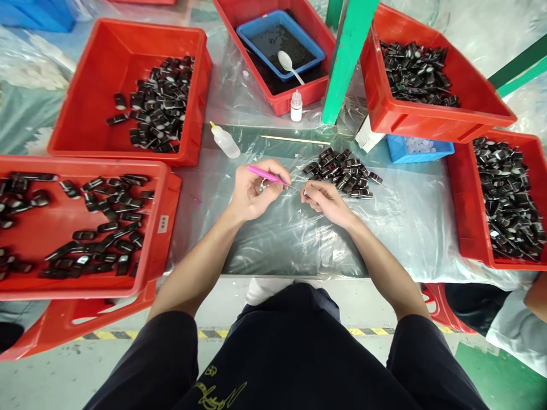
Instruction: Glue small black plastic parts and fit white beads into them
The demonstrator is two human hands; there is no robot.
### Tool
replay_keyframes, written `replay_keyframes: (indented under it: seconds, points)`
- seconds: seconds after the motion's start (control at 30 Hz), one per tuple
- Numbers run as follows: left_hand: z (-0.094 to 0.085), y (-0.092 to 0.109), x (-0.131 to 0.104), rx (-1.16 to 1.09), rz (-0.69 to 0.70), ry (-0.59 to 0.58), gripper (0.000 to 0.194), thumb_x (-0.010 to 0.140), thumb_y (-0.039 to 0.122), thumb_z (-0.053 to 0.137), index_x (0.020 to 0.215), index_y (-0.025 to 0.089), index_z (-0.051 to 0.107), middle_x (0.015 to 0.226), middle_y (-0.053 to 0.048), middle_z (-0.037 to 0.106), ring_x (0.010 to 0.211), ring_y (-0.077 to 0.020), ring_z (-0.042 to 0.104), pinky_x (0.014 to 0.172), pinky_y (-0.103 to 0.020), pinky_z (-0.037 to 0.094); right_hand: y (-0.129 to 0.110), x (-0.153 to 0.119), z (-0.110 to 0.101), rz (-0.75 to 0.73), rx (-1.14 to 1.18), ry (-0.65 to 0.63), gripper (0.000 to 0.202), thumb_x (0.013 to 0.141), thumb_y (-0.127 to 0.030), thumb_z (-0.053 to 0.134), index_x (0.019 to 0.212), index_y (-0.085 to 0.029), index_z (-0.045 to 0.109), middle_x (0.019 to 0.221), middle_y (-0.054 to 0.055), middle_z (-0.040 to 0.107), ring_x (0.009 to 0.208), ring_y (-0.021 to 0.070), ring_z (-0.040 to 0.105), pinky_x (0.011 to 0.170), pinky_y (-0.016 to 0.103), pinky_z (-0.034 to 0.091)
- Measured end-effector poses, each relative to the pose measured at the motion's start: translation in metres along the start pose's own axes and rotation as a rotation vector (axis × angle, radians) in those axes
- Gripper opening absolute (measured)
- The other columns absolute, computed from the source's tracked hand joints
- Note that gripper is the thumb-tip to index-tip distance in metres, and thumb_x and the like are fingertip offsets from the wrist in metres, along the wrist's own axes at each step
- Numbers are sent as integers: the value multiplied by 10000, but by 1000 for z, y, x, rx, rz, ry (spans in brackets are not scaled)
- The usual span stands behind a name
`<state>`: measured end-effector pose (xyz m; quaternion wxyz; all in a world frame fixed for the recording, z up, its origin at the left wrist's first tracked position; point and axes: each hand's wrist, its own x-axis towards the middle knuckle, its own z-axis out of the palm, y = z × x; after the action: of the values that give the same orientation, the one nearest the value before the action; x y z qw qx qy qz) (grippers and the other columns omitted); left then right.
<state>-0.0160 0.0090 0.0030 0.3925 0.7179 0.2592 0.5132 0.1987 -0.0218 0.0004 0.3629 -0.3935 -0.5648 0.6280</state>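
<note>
The left grip (260,189) is pinching, thumb against fingers; the right grip (325,201) is curling just beside it, both forearms (199,259) converging.

Red bins (141,34), a bright pink tool (265,173), a green post (348,57) and yellow-and-black striped floor tape (216,333).

A green post (347,62) stands upright — striped tape (105,335) crosses the floor (106,378).
</note>
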Motion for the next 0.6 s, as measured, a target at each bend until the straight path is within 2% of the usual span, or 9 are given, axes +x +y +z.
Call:
replay_keyframes:
  seconds: [0.23, 0.43, 0.6]
  points:
    - [3, -3, -2, 48, -45, 53, 309, 969, 564, 697, 851, 283, 751, 737, -46, 688, 618, -184, 621, 565, -352, 425, -3, -1, 0, 84, 83, -30, 498, 962, -666, 554, 803, -195, 589, 658, -68, 320, 555, 94, 209, 497, 249, 150]
    - [4, -2, -2, 84, -45, -3, 299, 990, 523, 669, 861, 270, 762, 732, -50, 701, 593, -176, 587, 554, -349, 399, -2, 0, -1, 91, 83, -34, 447, 957, -616, 552, 805, -196, 580, 652, -75, 299, 546, 92, 200, 491, 244, 148]
    - [4, -2, -1, 70, 0, 70, 273, 994, 490, 678, 866, 262, 753, 741, -40, 707, 621, -167, 617, 558, -332, 416, -2, 0, 0, 75, 83, -34, 434, 957, -599, 548, 800, -195, 577, 651, -71, 322, 545, 91, 217, 487, 245, 151]
